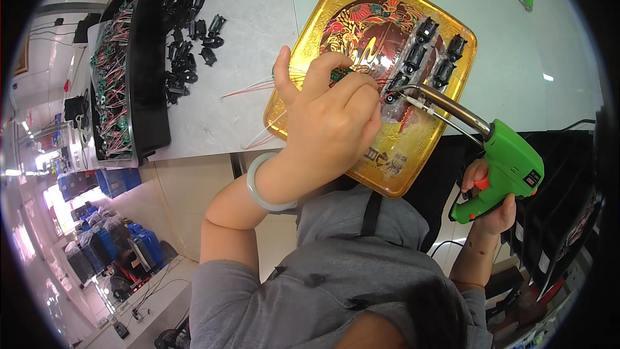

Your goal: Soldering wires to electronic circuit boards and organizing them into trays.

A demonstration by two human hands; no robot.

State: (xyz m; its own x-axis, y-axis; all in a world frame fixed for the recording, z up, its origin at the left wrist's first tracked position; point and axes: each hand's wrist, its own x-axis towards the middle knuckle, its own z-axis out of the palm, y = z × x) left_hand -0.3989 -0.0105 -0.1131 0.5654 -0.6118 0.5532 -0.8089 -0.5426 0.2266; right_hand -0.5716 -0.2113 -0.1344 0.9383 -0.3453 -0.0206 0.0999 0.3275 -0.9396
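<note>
My left hand (332, 113), with a pale bangle at the wrist, is bent over a gold rectangular tin lid (400, 184). Its fingertips pinch a small green circuit board (339, 75) with thin red and white wires, mostly hidden under the fingers. My right hand (496, 218) is wrapped round the handle of a green soldering gun (515, 160). The gun's metal tip meets a small black plastic housing (396, 85) beside my left fingertips. More black housings (445, 72) stand in two rows on the lid.
Loose black housings (187, 45) lie heaped on the table's left side. Next to them, a long black bin (145, 84) holds many wired green boards (116, 90). A small green-and-metal item (526, 0) lies at the far right. Black trays (562, 200) stand beside my right arm.
</note>
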